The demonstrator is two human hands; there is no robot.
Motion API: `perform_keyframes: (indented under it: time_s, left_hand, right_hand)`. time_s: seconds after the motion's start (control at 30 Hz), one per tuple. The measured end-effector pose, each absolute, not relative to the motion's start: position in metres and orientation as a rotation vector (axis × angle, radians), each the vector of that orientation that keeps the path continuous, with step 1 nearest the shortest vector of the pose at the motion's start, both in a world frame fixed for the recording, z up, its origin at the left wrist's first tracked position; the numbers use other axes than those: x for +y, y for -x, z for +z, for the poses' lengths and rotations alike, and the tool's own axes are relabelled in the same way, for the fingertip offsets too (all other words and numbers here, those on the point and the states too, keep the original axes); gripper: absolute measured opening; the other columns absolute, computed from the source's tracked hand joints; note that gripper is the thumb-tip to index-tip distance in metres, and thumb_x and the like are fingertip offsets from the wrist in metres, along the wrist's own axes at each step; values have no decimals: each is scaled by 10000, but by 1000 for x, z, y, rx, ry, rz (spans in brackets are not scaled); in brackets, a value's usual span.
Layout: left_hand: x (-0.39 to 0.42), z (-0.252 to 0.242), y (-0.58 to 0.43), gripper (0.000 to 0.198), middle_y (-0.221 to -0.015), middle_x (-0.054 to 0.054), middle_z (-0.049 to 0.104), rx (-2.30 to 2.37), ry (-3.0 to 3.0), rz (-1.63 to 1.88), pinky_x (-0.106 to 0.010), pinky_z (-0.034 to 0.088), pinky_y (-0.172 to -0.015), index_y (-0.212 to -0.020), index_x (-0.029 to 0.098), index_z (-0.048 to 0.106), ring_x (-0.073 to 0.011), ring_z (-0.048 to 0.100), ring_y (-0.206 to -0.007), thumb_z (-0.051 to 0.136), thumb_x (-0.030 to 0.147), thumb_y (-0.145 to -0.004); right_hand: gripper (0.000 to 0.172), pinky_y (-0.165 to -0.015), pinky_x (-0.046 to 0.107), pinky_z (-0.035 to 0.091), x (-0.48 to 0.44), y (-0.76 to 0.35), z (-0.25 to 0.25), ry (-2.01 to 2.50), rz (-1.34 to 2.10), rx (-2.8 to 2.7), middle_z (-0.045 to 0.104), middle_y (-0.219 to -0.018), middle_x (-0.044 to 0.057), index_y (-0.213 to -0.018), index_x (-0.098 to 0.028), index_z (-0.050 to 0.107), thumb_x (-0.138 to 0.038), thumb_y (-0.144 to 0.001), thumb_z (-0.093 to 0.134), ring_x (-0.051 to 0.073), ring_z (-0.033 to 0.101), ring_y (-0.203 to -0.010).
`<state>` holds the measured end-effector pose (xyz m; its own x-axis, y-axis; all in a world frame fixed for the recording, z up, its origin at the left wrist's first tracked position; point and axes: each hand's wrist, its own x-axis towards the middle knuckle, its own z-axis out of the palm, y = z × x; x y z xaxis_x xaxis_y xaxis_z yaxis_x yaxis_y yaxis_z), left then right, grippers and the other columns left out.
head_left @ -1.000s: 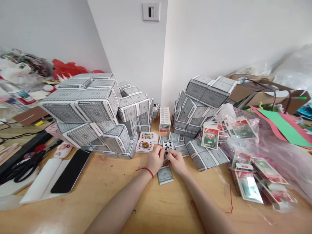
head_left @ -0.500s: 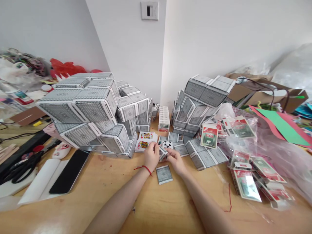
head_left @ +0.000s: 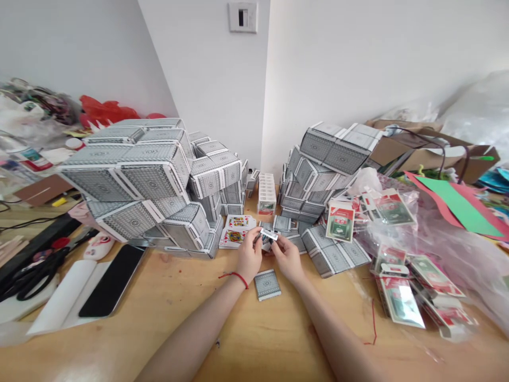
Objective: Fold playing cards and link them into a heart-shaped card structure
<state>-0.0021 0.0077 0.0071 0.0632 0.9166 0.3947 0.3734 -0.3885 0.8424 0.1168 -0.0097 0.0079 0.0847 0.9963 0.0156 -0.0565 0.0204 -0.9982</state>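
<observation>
- Head view: flat patterned square point(head_left: 268, 285) lies near on smooth wooden table point(head_left: 246, 334).
- Just beyond, your left hand point(head_left: 248, 255) and right hand point(head_left: 288, 259) pinch a small folded card point(head_left: 269, 234).
- Farther, boxy grey stacks point(head_left: 151, 178) rise left and right.

Left fingers point(head_left: 251, 237), right fingers point(head_left: 283, 244) hold folded card point(head_left: 269, 234); patterned card point(head_left: 268, 285) nearer on table point(head_left: 246, 339).

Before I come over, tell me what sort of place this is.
Probably a craft corner, perhaps in a home: blocks of patterned cards stand on a wooden table, with black scissors at the left and a green paper strip at the right.
</observation>
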Motion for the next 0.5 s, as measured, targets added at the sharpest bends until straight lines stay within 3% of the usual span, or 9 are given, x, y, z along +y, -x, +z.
perform_keyframes:
  time_s: [0.13, 0.37, 0.5]
  left_hand:
    - [9, 3, 4, 322, -1100, -96, 578, 1331, -1869, 1279, -309, 467, -826, -1138, 178, 441, -168, 555, -1005, 373, 131, -827]
    - [7, 11, 5, 400, -1184, -89, 533, 1341, -1930, 1287, -330, 421, -905, -1194, 189, 420, -170, 497, -1090, 333, 86, -817]
    - [6, 15, 5, 341, -1124, -67, 563, 1264, -1951, 1284, -343, 400, -925, -1108, 206, 495, -165, 496, -1078, 350, 103, -818]
  right_hand:
    - [305, -657, 319, 496, -10, -119, 10, 1232, 1105, -1164, 638, -872, 68, -987, -159, 585, -353, -768, 502, 201, 570, -751]
    - [316, -570, 295, 494, -9, -121, 16, 1045, 1325, -1030, 617, -840, 50, -943, -174, 594, -401, -726, 557, 174, 553, -664]
    - [291, -595, 281, 475, -11, -122, 17, 945, 1426, -961, 593, -770, 27, -898, -185, 588, -390, -694, 608, 143, 529, -627]
